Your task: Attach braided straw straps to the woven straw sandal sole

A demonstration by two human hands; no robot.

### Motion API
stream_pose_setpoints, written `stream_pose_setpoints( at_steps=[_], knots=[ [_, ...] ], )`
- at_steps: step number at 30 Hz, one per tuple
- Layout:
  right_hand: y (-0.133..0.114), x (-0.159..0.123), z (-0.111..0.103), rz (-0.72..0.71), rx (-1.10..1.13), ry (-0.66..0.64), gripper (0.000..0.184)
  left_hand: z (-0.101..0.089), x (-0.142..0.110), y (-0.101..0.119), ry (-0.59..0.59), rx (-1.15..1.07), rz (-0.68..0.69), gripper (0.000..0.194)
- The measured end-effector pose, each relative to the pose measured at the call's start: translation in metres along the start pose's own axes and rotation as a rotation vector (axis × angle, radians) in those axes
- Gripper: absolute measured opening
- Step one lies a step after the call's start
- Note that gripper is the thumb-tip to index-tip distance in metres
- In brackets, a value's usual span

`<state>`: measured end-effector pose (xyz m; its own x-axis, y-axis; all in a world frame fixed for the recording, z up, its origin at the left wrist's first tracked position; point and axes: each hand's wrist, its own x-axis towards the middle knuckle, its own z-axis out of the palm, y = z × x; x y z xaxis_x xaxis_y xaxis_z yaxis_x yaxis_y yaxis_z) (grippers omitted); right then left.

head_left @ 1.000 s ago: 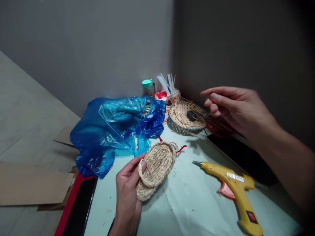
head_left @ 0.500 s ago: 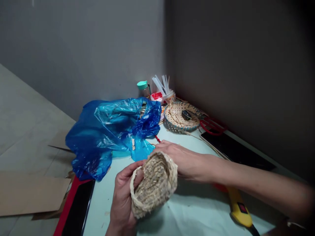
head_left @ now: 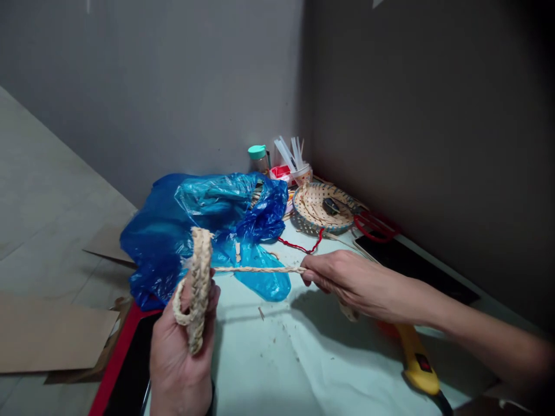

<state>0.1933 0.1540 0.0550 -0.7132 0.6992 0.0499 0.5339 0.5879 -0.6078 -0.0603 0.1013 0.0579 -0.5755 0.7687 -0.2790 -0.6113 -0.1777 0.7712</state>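
A small braided straw piece [head_left: 200, 289], coiled and seen edge-on, is gripped in my left hand [head_left: 184, 341]. A loop of the same braid sticks out at its left side. From behind the piece a thin braided straw cord [head_left: 260, 269] runs level to the right. My right hand [head_left: 338, 280] pinches the cord's far part and holds it taut above the table. Some of the cord's end shows beneath my right palm.
A blue plastic bag [head_left: 173, 214] lies at the table's back left. Behind stand a teal-lidded jar [head_left: 257, 153] and a woven basket [head_left: 321, 208]. Red scissors handles [head_left: 377, 225] rest by the right wall. A yellow glue gun [head_left: 418, 364] lies at the front right.
My hands have moved apart, my right hand to the right, drawing the cord out straight. The straw piece has turned from showing its open hollow to edge-on and shifted left.
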Motion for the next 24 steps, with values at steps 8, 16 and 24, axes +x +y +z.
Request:
stream_pose_setpoints(
  at_steps=[8, 16, 24],
  knots=[
    [-0.007, -0.029, 0.006, 0.021, 0.159, -0.012, 0.035, 0.006, -0.007, 0.029, 0.082, -0.164, 0.007, 0.036],
    [-0.018, -0.075, 0.042, 0.090, 0.251, -0.052, 0.038, -0.025, -0.040, 0.052, 0.127, -0.200, 0.173, 0.037],
    [-0.045, -0.136, 0.129, 0.080, 0.344, -0.068, 0.023, -0.074, -0.070, 0.054, 0.215, -0.009, 0.279, 0.032]
  ],
)
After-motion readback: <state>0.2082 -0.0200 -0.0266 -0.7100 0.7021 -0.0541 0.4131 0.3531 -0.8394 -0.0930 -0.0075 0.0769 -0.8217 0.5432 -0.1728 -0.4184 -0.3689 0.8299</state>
